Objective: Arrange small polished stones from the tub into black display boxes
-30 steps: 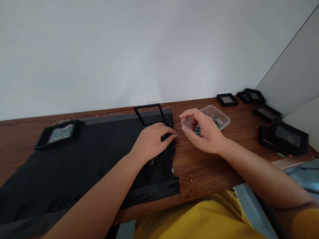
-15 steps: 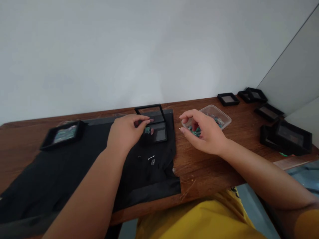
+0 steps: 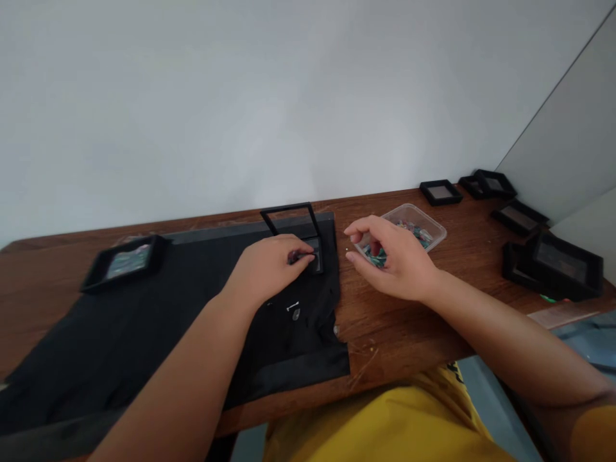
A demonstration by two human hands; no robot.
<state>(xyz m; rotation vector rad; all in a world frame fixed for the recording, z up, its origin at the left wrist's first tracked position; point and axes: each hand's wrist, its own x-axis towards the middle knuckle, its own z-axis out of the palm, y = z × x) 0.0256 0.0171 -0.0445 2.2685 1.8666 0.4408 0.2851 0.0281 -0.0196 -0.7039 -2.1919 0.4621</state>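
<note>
Your left hand (image 3: 269, 266) covers most of a rigid, rectangular black case (image 3: 317, 252) near the centre of the frame; its hinged lid (image 3: 287, 207), a thin square-cornered border, stands raised behind your fingers. Thumb and forefinger bend closely toward each other over the case, and you cannot tell whether they pinch anything.

Your right hand (image 3: 397, 256), right of centre, is loosely curled, thumb and forefinger well apart. It overlaps the near side of one clear plastic tub (image 3: 436, 226), thin-walled with rounded corners. Inside lie glossy, elongated pieces (image 3: 423, 236), teal with some pinkish, too heaped to count.

Six more black cases (image 3: 517, 218) line the right of the frame, some overlapping in pairs; one filled case (image 3: 156, 253), with pale and teal shiny contents, sits at centre left. The black cloth (image 3: 144, 321) is matte, faintly creased and ragged on its right edge, lying on brown grained wood (image 3: 409, 327). On it, below your left hand, are one slim silvery bit (image 3: 292, 306) and one clear oval piece (image 3: 296, 314).
</note>
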